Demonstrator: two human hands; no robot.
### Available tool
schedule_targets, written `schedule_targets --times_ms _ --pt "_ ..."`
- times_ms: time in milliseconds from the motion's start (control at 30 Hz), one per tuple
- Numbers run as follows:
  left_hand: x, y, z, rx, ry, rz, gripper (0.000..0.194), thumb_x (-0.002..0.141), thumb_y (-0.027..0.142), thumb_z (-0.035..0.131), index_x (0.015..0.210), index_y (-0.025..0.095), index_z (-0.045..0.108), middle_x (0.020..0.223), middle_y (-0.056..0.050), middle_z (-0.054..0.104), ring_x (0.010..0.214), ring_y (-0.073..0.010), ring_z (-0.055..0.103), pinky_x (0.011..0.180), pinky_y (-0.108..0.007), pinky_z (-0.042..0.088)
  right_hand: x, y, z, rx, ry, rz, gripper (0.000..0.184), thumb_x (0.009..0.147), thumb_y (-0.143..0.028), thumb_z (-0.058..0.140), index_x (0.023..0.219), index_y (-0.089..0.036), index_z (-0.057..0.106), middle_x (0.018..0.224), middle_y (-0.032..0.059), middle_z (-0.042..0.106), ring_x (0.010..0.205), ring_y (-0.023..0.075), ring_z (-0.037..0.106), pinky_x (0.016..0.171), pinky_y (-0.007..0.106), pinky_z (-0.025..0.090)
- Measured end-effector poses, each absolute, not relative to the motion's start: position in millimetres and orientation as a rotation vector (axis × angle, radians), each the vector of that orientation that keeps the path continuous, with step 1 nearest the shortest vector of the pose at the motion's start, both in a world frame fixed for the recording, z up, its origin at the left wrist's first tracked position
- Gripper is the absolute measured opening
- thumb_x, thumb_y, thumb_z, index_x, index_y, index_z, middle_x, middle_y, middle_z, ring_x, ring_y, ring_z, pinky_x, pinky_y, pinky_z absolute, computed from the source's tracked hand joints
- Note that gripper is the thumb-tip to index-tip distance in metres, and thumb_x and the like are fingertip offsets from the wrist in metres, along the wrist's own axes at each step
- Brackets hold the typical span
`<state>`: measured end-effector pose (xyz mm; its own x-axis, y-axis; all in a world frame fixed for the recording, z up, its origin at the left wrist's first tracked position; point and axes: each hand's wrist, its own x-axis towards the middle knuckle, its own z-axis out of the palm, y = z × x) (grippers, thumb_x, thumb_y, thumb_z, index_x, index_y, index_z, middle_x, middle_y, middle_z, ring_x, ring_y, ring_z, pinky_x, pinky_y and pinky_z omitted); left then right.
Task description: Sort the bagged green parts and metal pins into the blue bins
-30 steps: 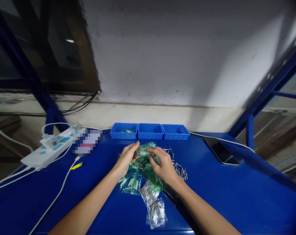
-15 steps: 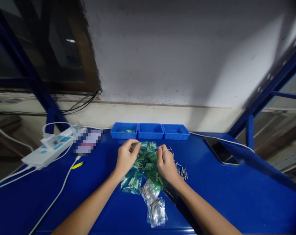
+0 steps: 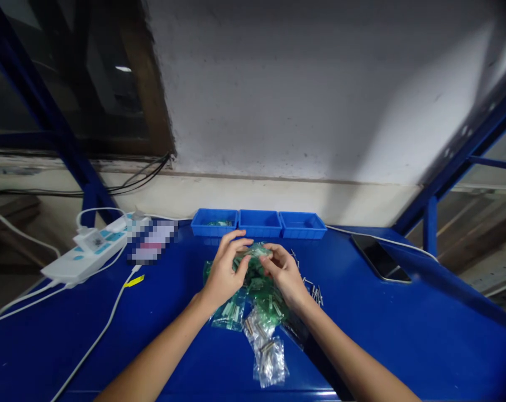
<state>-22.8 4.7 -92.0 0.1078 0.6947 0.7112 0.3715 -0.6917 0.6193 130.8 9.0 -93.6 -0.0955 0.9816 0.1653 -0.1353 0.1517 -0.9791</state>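
Note:
Between the fingers of my right hand (image 3: 285, 274) is the edge of a small green plastic bag (image 3: 258, 249), raised over the pile. My left hand (image 3: 227, 271) is at the bag's left side, its thumb and fingers curved and apart; whether they touch the bag I cannot tell. Below both hands lies a heap of green plastic bags (image 3: 259, 285) with pale strip-like pieces inside. Nearer to me are clear plastic bags (image 3: 271, 363) holding small metal pins. Loose metal pins (image 3: 317, 295) lie right of my right hand, partly hidden by it.
Three blue bins (image 3: 259, 223) stand in a row at the back; the left one holds some greenish pieces. A white power strip (image 3: 81, 259) with cables and a blurred phone-like object (image 3: 154, 243) lie left. A black phone (image 3: 381, 258) rests on the right.
My hands have come closer together over the pile. A green bag is now raised between them. The thin metal pin seen at my right fingers earlier no longer shows there.

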Motion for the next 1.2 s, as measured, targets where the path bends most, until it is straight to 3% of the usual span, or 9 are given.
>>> schedule_targets --times_ms 133,333,500,600,667,800,933,1100,1200 --pt "-23 10 -93 1.898 1.199 1.504 0.032 0.084 0.024 0.055 0.115 0.021 0.05 0.112 -0.009 0.057 0.097 -0.0193 0.059 0.083 -0.033 0.048 133 8 -96 -0.978 -1.403 0.988 0.022 0.079 -0.039 0.061 0.08 -0.018 0.055 0.054 -0.0063 0.044 0.047 0.0083 0.039 0.047 0.021 0.031" --pt "-24 16 -90 1.189 1.18 1.144 0.043 0.081 0.056 0.049 0.087 0.015 0.059 0.078 -0.005 0.062 0.064 -0.0141 0.055 0.056 -0.024 0.038 137 5 -100 -1.056 -1.594 0.557 0.008 0.082 -0.023 0.054 0.087 -0.019 0.058 0.073 0.0012 0.063 0.063 0.0136 0.057 0.058 0.024 0.042" --pt "-26 15 -89 1.234 1.094 1.17 0.028 0.08 0.043 0.059 0.082 0.015 0.058 0.069 0.001 0.055 0.061 -0.0105 0.049 0.055 -0.021 0.035 140 9 -99 -1.01 -1.746 0.486 0.026 0.073 -0.008 0.047 0.092 -0.019 0.062 0.088 0.0038 0.064 0.08 0.0172 0.06 0.071 0.027 0.045" --pt "-29 15 -88 1.5 1.248 1.284 0.021 0.083 0.037 0.056 0.084 0.016 0.06 0.071 0.0 0.056 0.065 -0.0122 0.051 0.058 -0.023 0.038 141 13 -97 -1.044 -1.728 0.566 0.023 0.073 -0.011 0.048 0.086 -0.018 0.065 0.095 0.0066 0.06 0.088 0.0197 0.057 0.073 0.029 0.044" --pt "-30 13 -86 1.702 1.343 1.354 0.016 0.086 0.032 0.054 0.087 0.018 0.061 0.077 -0.001 0.058 0.069 -0.0138 0.054 0.061 -0.025 0.041 142 16 -96 -1.108 -1.62 0.753 0.015 0.079 -0.024 0.052 0.08 -0.017 0.065 0.089 0.0069 0.06 0.081 0.0192 0.057 0.07 0.029 0.042" --pt "-26 5 -84 2.205 1.294 1.378 0.015 0.087 0.018 0.05 0.094 0.021 0.063 0.093 -0.004 0.06 0.09 -0.0186 0.055 0.078 -0.032 0.044 143 20 -95 -0.992 -1.303 1.312 0.036 0.084 -0.046 0.05 0.068 -0.016 0.061 0.066 0.003 0.058 0.062 0.0141 0.053 0.06 0.026 0.038" --pt "-23 0 -86 2.468 1.135 1.236 0.026 0.088 0.01 0.043 0.098 0.024 0.063 0.1 -0.006 0.057 0.097 -0.0199 0.052 0.082 -0.036 0.044 144 24 -96 -0.909 -1.175 1.45 0.027 0.075 -0.04 0.065 0.067 -0.015 0.061 0.058 -0.0009 0.055 0.053 0.01 0.047 0.053 0.023 0.034" --pt "-23 2 -82 2.086 1.175 1.183 0.015 0.086 0.029 0.054 0.091 0.022 0.066 0.096 -0.006 0.059 0.095 -0.0208 0.054 0.083 -0.035 0.043 147 23 -96 -1.022 -1.317 1.051 0.021 0.078 -0.035 0.062 0.088 -0.017 0.065 0.067 0.0005 0.06 0.059 0.0128 0.051 0.055 0.024 0.038" --pt "-23 6 -80 1.495 1.196 1.178 0.038 0.087 0.049 0.046 0.09 0.016 0.065 0.084 -0.007 0.062 0.077 -0.0179 0.057 0.067 -0.028 0.044 147 16 -94 -1.0 -1.614 0.65 0.016 0.083 -0.025 0.055 0.094 -0.02 0.065 0.083 0.0047 0.064 0.073 0.0166 0.057 0.066 0.029 0.045"
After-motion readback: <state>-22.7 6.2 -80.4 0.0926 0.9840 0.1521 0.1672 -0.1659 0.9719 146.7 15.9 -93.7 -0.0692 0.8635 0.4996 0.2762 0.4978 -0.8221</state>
